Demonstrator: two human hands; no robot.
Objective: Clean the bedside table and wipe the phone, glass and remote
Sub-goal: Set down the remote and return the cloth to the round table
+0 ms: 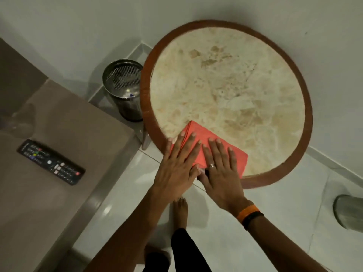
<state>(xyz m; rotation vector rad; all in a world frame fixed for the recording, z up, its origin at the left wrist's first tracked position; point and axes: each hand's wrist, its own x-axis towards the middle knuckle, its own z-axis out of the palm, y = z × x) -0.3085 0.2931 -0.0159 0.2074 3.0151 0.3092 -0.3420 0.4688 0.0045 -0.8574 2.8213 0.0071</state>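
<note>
On the near edge of the round tabletop (231, 91), seen from the head camera, lies a folded orange-red cloth (198, 134), flat and roughly rectangular, with one corner pointing toward the centre. The tabletop has a polished cream stone surface with tan veining, set inside a smooth reddish-brown wooden rim. Both hands press flat on the cloth, palms down. The left hand (177, 165) covers the cloth's left portion, its fingers (191, 143) extended and slightly spread, gripping nothing. The right hand (221, 173) lies just beside it, thumbs touching or nearly so, fingers likewise straight and slightly apart; a metal ring sits on one finger, and an orange and a black band encircle the wrist. Both forearms reach forward from the lower frame. Left of the table, a black remote (51, 162) with coloured buttons rests on a matte taupe surface, well apart from the cloth. A cylindrical perforated metal bin (122, 83) stands on the glossy white tiled floor (290, 203), just beside the wooden rim. A bare foot stands on the tiles below the hands.
</note>
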